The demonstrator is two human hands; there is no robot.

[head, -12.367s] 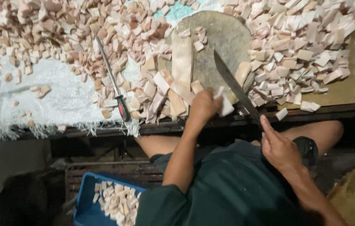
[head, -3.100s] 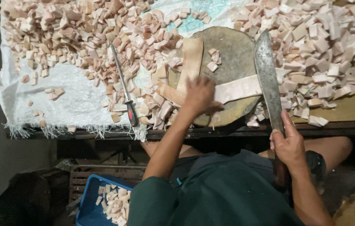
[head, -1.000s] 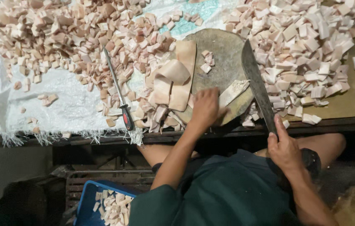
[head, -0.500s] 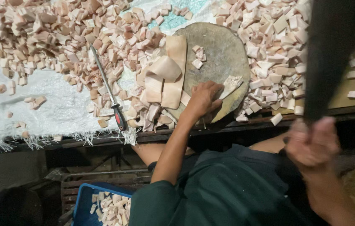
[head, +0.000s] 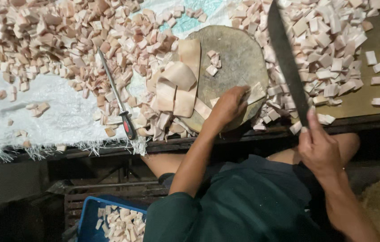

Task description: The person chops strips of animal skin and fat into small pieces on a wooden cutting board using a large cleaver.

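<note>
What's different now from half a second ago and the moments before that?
The right hand has brought the long cleaver back down from its raised, blurred position, so the blade now points up over the cut pieces right of the round chopping block. The left hand stays on a pale strip at the block's lower edge. The sharpening steel, strip pile and blue crate are unchanged.

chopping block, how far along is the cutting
Done: heaps of small cut pieces cover the table around the round block, and more fill a blue crate below. In hand: the left hand pins a strip end on the block while the right hand holds a long knife raised. Left: several uncut strips beside it.
</note>
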